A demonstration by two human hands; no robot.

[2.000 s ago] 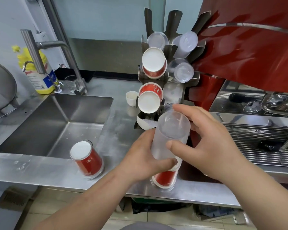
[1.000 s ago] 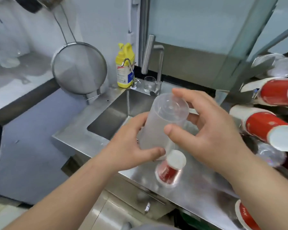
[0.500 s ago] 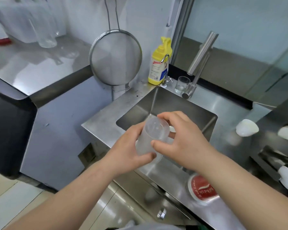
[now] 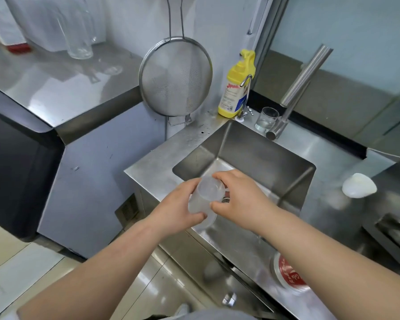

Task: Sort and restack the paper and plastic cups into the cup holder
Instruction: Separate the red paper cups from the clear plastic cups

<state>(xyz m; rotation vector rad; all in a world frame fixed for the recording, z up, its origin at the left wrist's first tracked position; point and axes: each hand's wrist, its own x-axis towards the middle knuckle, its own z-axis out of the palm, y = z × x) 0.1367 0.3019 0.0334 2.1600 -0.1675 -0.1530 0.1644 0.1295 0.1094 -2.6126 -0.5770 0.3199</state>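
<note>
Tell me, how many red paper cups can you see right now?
1: a red paper cup stands upside down on the steel counter just past the right forearm, which partly covers it. Others may be out of view.

You get bright, even light. Soft glare sits on the steel counter (image 4: 56, 88). Edges bow from the wide lens, and the right side smears.

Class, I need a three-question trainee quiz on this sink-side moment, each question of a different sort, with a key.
1. True or false: both hands grip the clear plastic cup stack.
2. Which stands nearest the tall steel tap? A) round mesh strainer B) small clear drinking glass C) red paper cup
3. Fill in: the yellow soap bottle stands at the steel sink's far ____ corner.

Key: 1 true: left hand, right hand. 2 B. 3 left.
</note>
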